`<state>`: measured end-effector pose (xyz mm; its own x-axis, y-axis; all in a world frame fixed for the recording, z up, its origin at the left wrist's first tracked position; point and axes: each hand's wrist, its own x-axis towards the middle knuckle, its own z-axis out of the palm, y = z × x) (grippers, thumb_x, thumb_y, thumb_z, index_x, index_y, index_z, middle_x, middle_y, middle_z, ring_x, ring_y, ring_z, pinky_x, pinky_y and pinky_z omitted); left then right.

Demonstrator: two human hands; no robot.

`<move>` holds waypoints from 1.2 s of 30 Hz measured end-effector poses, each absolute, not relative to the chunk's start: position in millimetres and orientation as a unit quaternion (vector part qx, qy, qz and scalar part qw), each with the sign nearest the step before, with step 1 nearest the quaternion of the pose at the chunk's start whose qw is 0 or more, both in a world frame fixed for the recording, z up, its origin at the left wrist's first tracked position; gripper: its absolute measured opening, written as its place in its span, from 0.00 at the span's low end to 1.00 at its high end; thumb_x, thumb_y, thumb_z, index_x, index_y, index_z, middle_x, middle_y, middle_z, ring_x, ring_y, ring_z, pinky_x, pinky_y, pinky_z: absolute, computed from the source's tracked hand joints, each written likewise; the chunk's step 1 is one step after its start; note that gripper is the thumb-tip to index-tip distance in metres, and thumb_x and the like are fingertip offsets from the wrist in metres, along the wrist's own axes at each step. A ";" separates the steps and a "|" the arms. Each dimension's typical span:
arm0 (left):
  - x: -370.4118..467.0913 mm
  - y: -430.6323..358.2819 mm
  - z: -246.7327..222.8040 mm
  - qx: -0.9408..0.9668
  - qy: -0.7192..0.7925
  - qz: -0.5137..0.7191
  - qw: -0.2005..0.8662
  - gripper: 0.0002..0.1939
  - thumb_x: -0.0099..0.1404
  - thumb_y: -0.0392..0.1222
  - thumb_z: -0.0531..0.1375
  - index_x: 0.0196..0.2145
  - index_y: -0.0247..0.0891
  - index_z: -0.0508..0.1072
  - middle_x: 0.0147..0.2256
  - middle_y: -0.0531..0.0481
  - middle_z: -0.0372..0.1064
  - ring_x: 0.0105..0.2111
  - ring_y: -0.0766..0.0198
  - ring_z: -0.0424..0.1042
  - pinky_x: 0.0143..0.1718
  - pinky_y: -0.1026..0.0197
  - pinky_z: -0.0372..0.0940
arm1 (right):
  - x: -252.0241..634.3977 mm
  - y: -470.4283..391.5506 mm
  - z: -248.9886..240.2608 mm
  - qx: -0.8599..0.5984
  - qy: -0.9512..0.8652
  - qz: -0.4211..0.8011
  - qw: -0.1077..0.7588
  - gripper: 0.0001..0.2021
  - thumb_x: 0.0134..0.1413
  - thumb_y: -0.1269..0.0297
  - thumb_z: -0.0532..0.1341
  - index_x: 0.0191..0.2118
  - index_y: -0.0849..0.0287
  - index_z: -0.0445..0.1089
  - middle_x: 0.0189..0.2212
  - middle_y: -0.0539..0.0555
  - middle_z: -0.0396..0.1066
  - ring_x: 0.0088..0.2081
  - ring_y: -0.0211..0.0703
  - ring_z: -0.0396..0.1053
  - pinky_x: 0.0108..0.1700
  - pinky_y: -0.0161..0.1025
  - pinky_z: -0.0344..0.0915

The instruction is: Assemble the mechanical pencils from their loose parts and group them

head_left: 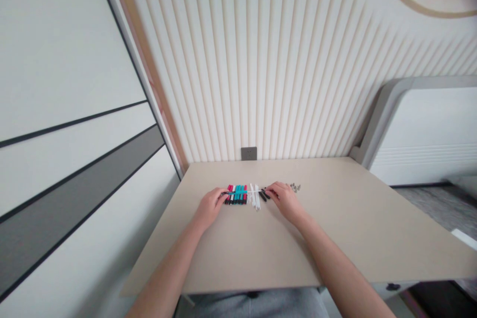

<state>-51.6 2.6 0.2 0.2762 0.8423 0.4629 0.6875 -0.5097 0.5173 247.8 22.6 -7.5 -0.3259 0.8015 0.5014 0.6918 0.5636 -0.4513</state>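
Grip of L hand [210, 206] clamped on teal-black pen [240, 192]; R hand [285, 199] pinches white rod [255, 191] at R end. Both long axes L–R, approx. in line, betw. hands.

Left grip [210, 204], right grip [286, 199], both pinched

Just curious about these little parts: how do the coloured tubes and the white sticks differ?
The coloured tubes show pink, teal, white and black; the white sticks look plain white. The coloured tubes look thicker, the white sticks thinner. The coloured tubes lie in a neat row, the white sticks less evenly. Both lie on the desk.
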 end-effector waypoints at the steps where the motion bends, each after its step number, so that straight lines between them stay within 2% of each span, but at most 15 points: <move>1: -51.7 2.5 0.4 0.791 0.484 0.359 0.108 0.11 0.70 0.45 0.52 0.43 0.40 0.71 0.39 0.48 0.73 0.40 0.59 0.72 0.43 0.58 0.66 | 248.1 23.0 -7.8 -0.462 -0.809 0.077 0.355 0.10 0.64 0.61 0.54 0.37 0.54 0.72 0.35 0.53 0.73 0.38 0.43 0.69 0.43 0.41 0.59; 7: -52.3 2.7 0.8 0.791 0.484 0.358 0.109 0.12 0.71 0.45 0.51 0.43 0.40 0.71 0.39 0.47 0.73 0.40 0.59 0.72 0.43 0.58 0.65 | 250.1 24.3 -8.5 -0.469 -0.803 0.073 0.360 0.11 0.65 0.59 0.53 0.37 0.54 0.72 0.35 0.54 0.73 0.38 0.45 0.69 0.44 0.42 0.59; 18: -52.4 3.5 -1.5 0.790 0.486 0.358 0.110 0.11 0.70 0.45 0.52 0.44 0.40 0.71 0.40 0.48 0.73 0.40 0.59 0.72 0.44 0.58 0.65 | 249.0 23.8 -8.5 -0.461 -0.809 0.076 0.356 0.09 0.64 0.62 0.55 0.37 0.54 0.71 0.36 0.52 0.73 0.38 0.43 0.69 0.44 0.41 0.58; 36: -52.3 4.8 -3.1 0.792 0.478 0.365 0.105 0.12 0.70 0.45 0.52 0.44 0.40 0.72 0.39 0.48 0.74 0.39 0.61 0.72 0.43 0.59 0.66 | 247.9 20.5 -4.5 -0.460 -0.811 0.081 0.352 0.10 0.64 0.62 0.54 0.36 0.55 0.72 0.36 0.53 0.73 0.38 0.42 0.69 0.43 0.40 0.56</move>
